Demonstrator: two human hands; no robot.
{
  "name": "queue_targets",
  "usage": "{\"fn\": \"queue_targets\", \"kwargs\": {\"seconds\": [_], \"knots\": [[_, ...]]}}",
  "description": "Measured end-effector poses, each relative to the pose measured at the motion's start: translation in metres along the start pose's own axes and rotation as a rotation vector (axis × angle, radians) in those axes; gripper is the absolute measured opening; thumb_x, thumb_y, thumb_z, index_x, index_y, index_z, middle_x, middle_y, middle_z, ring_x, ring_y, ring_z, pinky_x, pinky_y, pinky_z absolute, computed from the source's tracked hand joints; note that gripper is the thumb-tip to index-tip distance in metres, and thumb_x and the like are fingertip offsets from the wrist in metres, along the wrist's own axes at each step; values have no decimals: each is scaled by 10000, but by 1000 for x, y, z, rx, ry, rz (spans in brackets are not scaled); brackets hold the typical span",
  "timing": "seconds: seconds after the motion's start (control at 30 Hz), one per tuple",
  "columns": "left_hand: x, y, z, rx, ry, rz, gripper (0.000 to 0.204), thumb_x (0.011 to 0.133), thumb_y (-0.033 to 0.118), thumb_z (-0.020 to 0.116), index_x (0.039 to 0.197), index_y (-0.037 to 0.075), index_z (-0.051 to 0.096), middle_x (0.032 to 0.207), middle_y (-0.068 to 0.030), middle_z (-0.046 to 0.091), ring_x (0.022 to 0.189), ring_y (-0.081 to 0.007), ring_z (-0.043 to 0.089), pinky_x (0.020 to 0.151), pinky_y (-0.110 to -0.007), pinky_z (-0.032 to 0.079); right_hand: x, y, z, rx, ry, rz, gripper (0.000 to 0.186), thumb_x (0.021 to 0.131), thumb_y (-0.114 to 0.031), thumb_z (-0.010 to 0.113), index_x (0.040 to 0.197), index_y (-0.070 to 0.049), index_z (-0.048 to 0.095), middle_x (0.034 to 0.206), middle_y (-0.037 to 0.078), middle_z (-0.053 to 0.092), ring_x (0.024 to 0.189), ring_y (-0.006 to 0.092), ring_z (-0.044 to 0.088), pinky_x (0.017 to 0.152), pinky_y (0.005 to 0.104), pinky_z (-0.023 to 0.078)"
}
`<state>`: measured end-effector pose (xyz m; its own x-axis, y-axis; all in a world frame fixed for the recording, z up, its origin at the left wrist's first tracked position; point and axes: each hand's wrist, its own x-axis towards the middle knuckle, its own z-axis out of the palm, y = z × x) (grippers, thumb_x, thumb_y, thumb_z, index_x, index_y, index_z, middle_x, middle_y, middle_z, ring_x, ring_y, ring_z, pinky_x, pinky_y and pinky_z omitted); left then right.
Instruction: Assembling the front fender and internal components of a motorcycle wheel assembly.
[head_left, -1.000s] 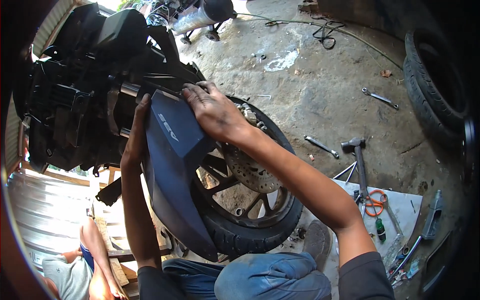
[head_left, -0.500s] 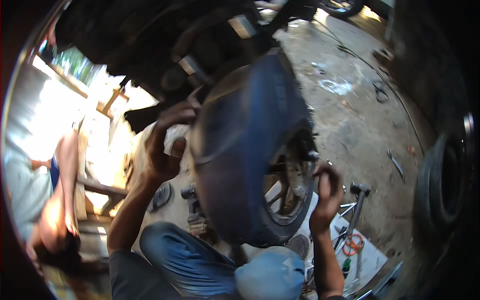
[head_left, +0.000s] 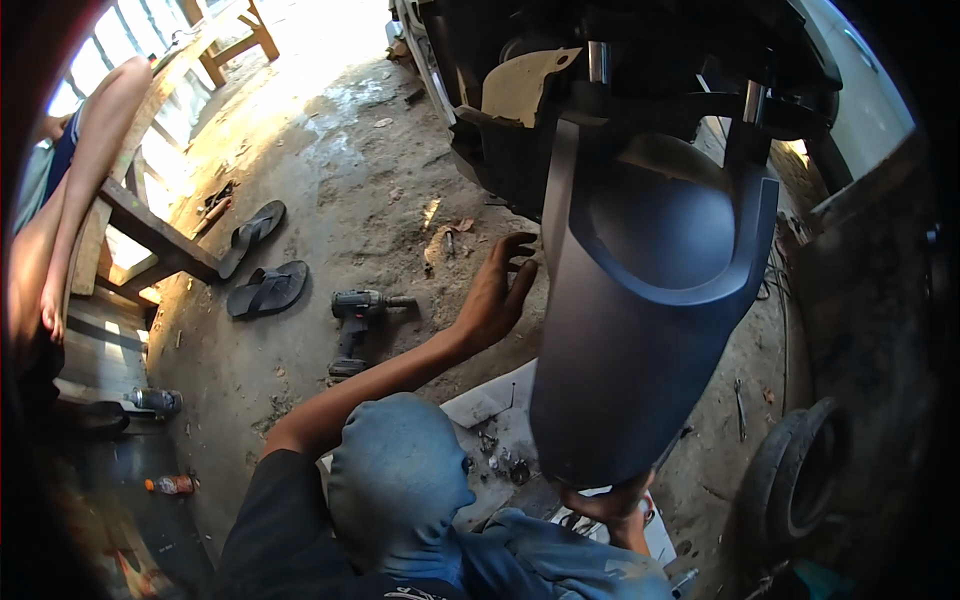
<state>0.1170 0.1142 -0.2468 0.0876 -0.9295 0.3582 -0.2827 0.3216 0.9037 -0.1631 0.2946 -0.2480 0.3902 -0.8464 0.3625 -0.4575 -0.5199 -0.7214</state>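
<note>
A dark blue-grey front fender [head_left: 640, 370] of a motorbike, smooth and curved, covers a wheel that is hidden below it. Fork tubes [head_left: 598, 62] rise behind the fender into the dark front of the bike [head_left: 660, 40]. My left hand [head_left: 497, 295] is just left of the fender, apart from it and empty, with its fingers loosely bent and spread. At the fender's near lower end is my right hand [head_left: 610, 505], palm under the edge. Its fingers are partly hidden there, so a grip cannot be made out.
On the dirty floor left of my arm lie a cordless impact wrench [head_left: 355, 325] and black sandals [head_left: 268, 290]. Another person's bare legs [head_left: 90, 190] rest by a wooden bench [head_left: 150, 235]. Loose tyres [head_left: 800, 475] and a spanner [head_left: 740, 408] lie to the right.
My view has swung left. The left hand has come away from the far upper part of the fender. My right hand has gone from beside the wheel hub to under the fender's near end.
</note>
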Motion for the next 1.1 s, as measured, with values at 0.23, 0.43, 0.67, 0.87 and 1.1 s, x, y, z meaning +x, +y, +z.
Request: {"fn": "queue_targets", "kwargs": {"seconds": [0.23,0.43,0.67,0.87,1.1], "knots": [[7,18,28,-199,-181,-66,413,1010,238,468,1345,10,390,1308,-195,512,1201,-302,527,996,-406,438,-84,64,-92,-965,146,-46,772,857,-428,623,1410,29,336,1428,151,429,1243,267,497,1074,444,361],[-3,36,36,-311,-278,-81,440,999,261,497,1338,-3,400,1231,-186,577,1157,-292,565,981,-392,438,2,78,-110,269,942,445,631,1023,-450,298,1480,-15,265,1512,135,318,1386,252,311,1152,392,205],[-1,45,32,-283,-410,27,408,1005,256,470,1314,-10,468,1216,-194,587,1133,-274,580,967,-375,448,67,156,-144,351,1010,507,641,1031,-466,282,1514,-50,217,1533,129,293,1402,261,299,1157,374,210],[-5,35,43,-279,-404,13,355,1014,218,452,1282,-8,503,1154,-149,602,1096,-209,575,952,-334,444,-20,276,-221,-1083,753,641,503,1036,-248,390,1480,-29,302,1462,131,411,1301,255,442,1080,337,342],[-2,22,16,-254,-427,-70,367,1002,213,497,1298,-3,491,1209,-139,602,1144,-208,571,969,-337,448,95,45,-82,-179,1090,107,366,955,-140,543,1286,8,494,1131,104,560,954,157,546,850,289,436]]}}
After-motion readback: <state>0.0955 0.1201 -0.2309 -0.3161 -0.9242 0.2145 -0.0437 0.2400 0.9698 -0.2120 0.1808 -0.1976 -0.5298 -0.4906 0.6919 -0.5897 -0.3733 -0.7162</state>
